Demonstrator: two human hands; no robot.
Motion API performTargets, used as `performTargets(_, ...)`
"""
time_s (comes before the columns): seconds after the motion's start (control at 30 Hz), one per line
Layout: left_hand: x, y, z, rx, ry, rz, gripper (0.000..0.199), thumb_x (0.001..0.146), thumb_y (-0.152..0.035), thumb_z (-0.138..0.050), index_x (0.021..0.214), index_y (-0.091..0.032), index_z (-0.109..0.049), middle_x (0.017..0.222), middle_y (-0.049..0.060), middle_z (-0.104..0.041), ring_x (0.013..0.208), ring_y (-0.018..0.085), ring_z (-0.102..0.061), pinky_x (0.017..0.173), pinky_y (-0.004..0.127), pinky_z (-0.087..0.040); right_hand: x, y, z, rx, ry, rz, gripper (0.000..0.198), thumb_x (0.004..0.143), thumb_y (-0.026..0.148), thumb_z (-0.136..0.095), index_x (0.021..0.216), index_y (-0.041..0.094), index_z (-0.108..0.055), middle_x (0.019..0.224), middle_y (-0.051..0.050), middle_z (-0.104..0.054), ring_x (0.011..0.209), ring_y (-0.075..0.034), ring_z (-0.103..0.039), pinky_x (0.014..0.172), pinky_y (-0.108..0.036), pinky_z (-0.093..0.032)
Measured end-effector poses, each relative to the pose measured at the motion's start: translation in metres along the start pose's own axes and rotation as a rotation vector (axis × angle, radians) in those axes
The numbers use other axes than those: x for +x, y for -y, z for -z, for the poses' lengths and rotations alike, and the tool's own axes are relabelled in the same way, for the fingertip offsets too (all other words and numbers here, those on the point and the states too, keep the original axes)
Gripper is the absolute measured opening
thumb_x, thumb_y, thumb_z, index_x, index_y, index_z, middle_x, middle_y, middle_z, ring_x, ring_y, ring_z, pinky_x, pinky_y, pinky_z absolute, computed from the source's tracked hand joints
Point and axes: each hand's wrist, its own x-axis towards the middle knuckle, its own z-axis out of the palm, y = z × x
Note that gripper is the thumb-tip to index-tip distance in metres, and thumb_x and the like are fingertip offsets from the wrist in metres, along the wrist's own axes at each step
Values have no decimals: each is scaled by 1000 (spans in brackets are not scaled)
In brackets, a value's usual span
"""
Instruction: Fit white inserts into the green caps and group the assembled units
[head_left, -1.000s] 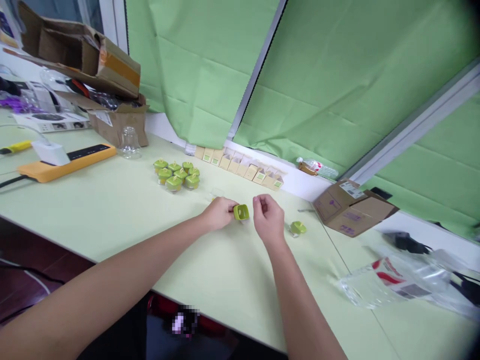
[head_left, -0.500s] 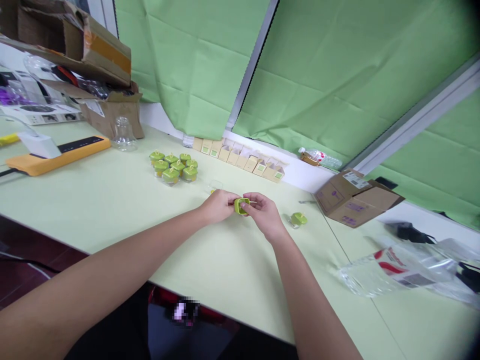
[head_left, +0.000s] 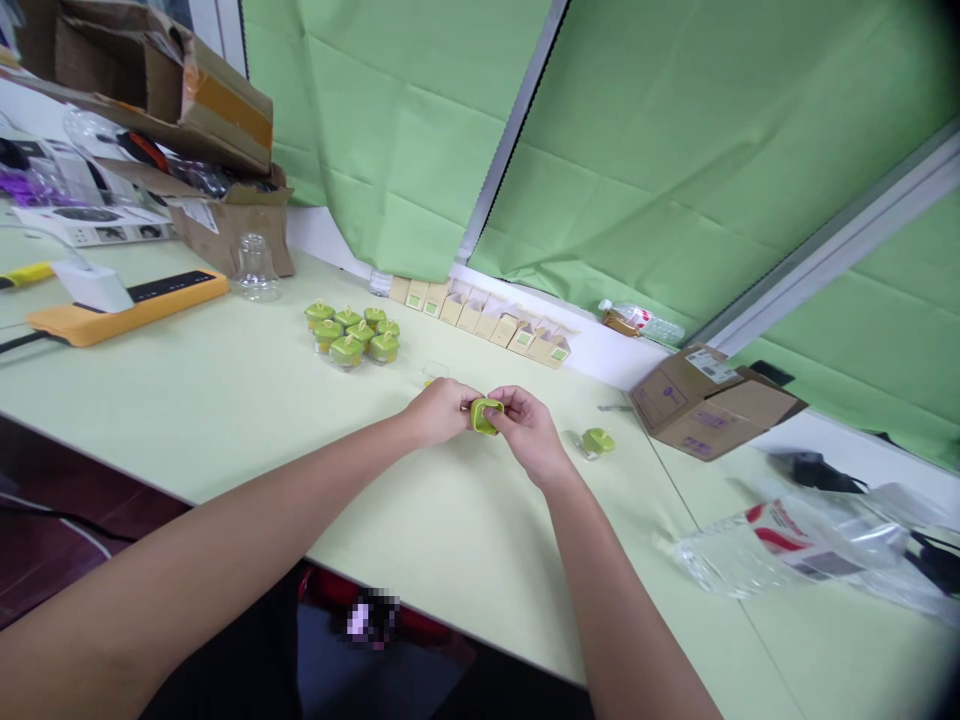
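A small square green lid is held between my two hands above the table, its hollow underside facing me. My left hand pinches its left side. The fingers of my right hand close on its right side, with the thumb over the hollow. Just behind my left hand lies a clear container with a bit of yellow, partly hidden. To the right of my right hand sits a clear jar with a green lid. Several more green-lidded jars stand grouped at the left.
A row of small cardboard boxes lines the wall. On the left are an orange power strip, a clear plastic dome and cardboard boxes. On the right lie an open carton and a large clear bottle.
The green lid has turned slightly in my fingers and shifted a little to the right. Both hands keep their grip, and the whole view has moved slightly.
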Motion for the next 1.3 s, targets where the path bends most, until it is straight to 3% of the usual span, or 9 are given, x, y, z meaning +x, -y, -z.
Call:
performTargets(0.27,1,-3,-3,-208,38,-1,24,73,-19,-65,94,-16,-76,85,4,-74,79,17,-66,70,24,-49,2,1,2,53,-45,19,28,72,36,-77,89,20,-63,83,-2,-64,73,-15,-58,66,-29,-48)
performTargets(0.43,6,-9,1,-669,25,272,35,71,-26,-75,104,-17,-72,99,9,-72,86,21,-67,69,30,-53,0,4,5,185,-79,0,28,73,35,-77,90,22,-60,89,-1,-65,80,-16,-61,73,-31,-51)
performTargets(0.5,6,-11,4,-748,26,320,35,71,-32,-78,100,-15,-73,97,10,-71,84,20,-66,70,31,-53,-2,7,3,237,-44,-9,27,73,34,-78,90,23,-60,89,-1,-65,81,-16,-61,75,-33,-52)
performTargets(0.63,4,-8,6,-767,63,358,38,68,-39,-82,95,-14,-73,93,10,-70,82,17,-64,70,30,-50,-5,11,-3,252,-19,0,29,72,34,-78,94,23,-64,95,-2,-65,85,-18,-62,78,-35,-54)
performTargets(0.9,3,-5,4,-896,101,431,44,68,-45,-82,101,-17,-73,101,10,-70,87,18,-65,76,30,-47,-2,5,-12,65,-150,138,22,76,35,-71,94,22,-67,92,-3,-65,80,-16,-60,69,-30,-52)
performTargets(1.07,5,-5,4,-835,-40,372,43,65,-48,-83,90,-14,-76,91,9,-70,78,15,-61,71,28,-44,-1,2,-11,-122,-228,174,24,78,34,-65,99,21,-66,96,-5,-67,84,-19,-61,75,-34,-53)
performTargets(1.2,8,-3,5,-798,-140,391,45,65,-49,-83,93,-15,-76,91,8,-70,74,13,-59,68,28,-43,1,-1,-6,-147,-229,188,28,81,34,-57,106,21,-65,109,-8,-67,97,-21,-62,86,-39,-52)
performTargets(1.3,8,-4,6,-793,-156,413,44,65,-49,-83,93,-15,-76,93,8,-70,73,13,-59,68,28,-43,1,-2,-5,-161,-229,195,29,82,35,-58,106,21,-65,112,-8,-66,99,-22,-61,85,-39,-53)
